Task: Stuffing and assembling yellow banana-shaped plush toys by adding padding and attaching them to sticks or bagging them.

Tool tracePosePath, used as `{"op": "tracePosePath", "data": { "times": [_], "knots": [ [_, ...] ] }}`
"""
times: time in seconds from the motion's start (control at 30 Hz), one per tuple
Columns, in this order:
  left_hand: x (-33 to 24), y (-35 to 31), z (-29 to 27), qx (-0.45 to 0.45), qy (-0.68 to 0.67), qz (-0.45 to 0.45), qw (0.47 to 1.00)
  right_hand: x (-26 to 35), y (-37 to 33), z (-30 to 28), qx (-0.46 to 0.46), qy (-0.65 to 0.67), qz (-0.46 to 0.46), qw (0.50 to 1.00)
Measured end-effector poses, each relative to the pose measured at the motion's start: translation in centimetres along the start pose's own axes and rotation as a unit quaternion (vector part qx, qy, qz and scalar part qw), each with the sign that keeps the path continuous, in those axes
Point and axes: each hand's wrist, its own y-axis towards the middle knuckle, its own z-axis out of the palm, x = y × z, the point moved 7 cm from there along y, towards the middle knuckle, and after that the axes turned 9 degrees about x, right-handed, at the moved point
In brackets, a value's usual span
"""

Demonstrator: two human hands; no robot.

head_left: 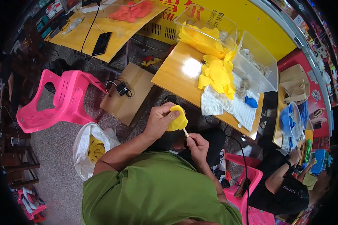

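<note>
In front of my body, my left hand (159,119) pinches a small yellow cloth-like piece (181,120) between thumb and fingers. A thin pale stick (186,132) runs from the lower edge of that piece down to my right hand (197,148), which grips its other end. Where the stick meets the yellow piece is hidden by the folds. On the table ahead lies a pile of larger yellow scalloped pieces (218,73). Beside the pile, a small blue piece (251,102) rests on a white cloth (234,108).
See-through bins (264,77) stand on the wooden table (176,71). Left are a pink chair (69,93), a cardboard box (118,110) and a white sack (82,150) holding yellow material. A phone (101,43) lies on the far table. At right, a co-worker (281,183) sits by a blue-filled tub (290,120).
</note>
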Motion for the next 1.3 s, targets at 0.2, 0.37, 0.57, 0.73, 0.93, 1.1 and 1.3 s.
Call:
{"op": "tracePosePath", "data": {
  "times": [0.2,0.37,0.57,0.73,0.93,1.1,1.3],
  "knots": [
    [0.3,-0.3,1.3,0.049,-0.05,-0.004,0.998,-0.1,0.2,0.6,0.019,0.037,0.041,0.998],
    [0.0,-0.3,1.5,0.039,-0.095,0.02,0.995,-1.0,0.0,1.1,0.052,0.134,0.079,0.986],
    [0.5,-0.7,2.1,0.016,-0.204,0.015,0.979,-2.1,-0.7,2.4,0.072,0.261,0.092,0.958],
    [0.9,-0.7,1.9,0.004,-0.216,0.016,0.976,-1.8,-0.7,3.9,0.136,0.322,0.132,0.928],
    [0.7,-0.3,1.4,0.045,-0.123,0.012,0.991,-1.6,-0.3,2.7,0.121,0.236,0.13,0.955],
    [0.6,-0.3,1.5,0.035,-0.093,0.02,0.995,-2.3,-0.8,2.3,0.098,0.259,0.114,0.954],
    [1.3,0.1,1.8,0.03,-0.185,-0.023,0.982,-1.6,-0.4,1.7,0.068,0.176,0.096,0.977]
  ]
}}
